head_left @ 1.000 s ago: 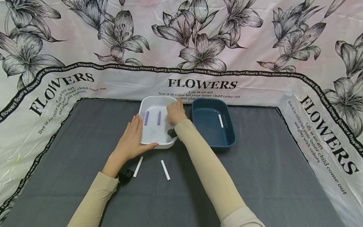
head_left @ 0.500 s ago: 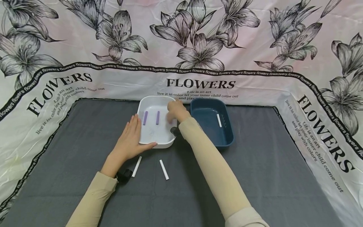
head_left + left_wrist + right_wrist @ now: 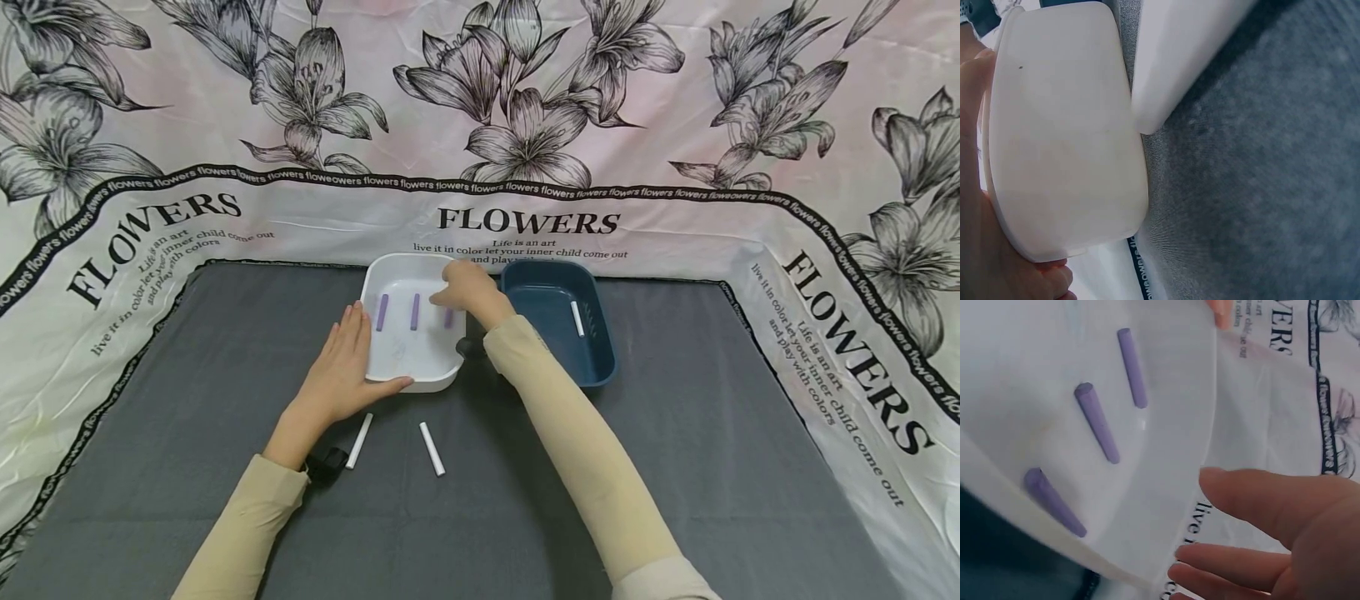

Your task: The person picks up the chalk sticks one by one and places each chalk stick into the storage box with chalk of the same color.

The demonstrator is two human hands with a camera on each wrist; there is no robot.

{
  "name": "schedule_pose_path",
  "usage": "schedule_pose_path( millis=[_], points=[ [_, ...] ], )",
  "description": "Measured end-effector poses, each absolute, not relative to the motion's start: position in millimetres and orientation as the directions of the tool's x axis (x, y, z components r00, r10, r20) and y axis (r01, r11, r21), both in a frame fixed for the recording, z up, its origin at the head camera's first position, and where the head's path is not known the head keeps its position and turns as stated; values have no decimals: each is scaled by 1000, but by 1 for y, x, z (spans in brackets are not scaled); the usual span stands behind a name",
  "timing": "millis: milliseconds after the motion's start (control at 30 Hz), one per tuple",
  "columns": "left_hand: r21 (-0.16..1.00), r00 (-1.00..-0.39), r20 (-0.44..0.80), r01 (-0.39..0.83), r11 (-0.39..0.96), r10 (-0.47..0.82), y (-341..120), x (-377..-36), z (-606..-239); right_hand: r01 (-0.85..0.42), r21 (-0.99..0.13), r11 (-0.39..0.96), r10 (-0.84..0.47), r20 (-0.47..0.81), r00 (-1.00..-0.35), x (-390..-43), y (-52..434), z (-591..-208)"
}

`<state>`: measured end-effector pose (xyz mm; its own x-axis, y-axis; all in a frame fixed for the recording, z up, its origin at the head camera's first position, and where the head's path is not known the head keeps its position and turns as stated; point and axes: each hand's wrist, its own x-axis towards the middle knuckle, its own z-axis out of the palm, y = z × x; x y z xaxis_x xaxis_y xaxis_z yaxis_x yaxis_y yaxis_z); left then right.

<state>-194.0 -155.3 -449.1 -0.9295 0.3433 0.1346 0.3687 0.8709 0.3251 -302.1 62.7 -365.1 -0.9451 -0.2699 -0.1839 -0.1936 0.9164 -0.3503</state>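
In the head view, a white tub (image 3: 412, 358) holds three sticks of purple chalk, lying roughly parallel: one at the left (image 3: 382, 312), one in the middle, and one by the right wall. My left hand (image 3: 333, 367) rests against the tub's left side, fingers straight, thumb along the front rim. The left wrist view shows the tub's outer wall (image 3: 1066, 137) beside that hand. Over the tub's back right corner is my right hand (image 3: 472, 293), holding nothing. In the right wrist view its thumb and fingers (image 3: 1254, 497) stand apart near the rim, away from the purple chalk (image 3: 1055, 503).
Right of the white tub stands a dark blue tub (image 3: 551, 358) with one white chalk stick (image 3: 577, 318) inside. Two more white chalks lie on the grey cloth in front, one near my left wrist (image 3: 359, 441), the other farther right (image 3: 432, 448). A flower-printed cloth (image 3: 525, 150) rises behind.
My right hand has let go of the purple chalk at the tub's right side and shifted slightly right and up, so that chalk now shows. The left hand has stayed at the tub.
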Motion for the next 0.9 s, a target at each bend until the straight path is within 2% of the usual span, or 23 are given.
schedule_pose_path(
  millis=[300, 567, 800, 900],
  points=[
    [328, -924, 151, 381, 864, 351, -156, -195, -450, -256, -337, 906, -279, -19, -960, -285, 72, -350],
    [327, -924, 144, 383, 864, 355, -156, -196, -448, -310, -370, 876, -283, 127, -951, -263, 83, -335],
    [334, -929, 127, 369, 867, 347, -155, -196, -447, -423, -272, 864, -305, 385, -871, -240, 98, -336],
    [340, -931, 121, 365, 867, 344, -155, -195, -448, -463, -269, 845, -298, 482, -824, -231, 108, -337]
  ],
)
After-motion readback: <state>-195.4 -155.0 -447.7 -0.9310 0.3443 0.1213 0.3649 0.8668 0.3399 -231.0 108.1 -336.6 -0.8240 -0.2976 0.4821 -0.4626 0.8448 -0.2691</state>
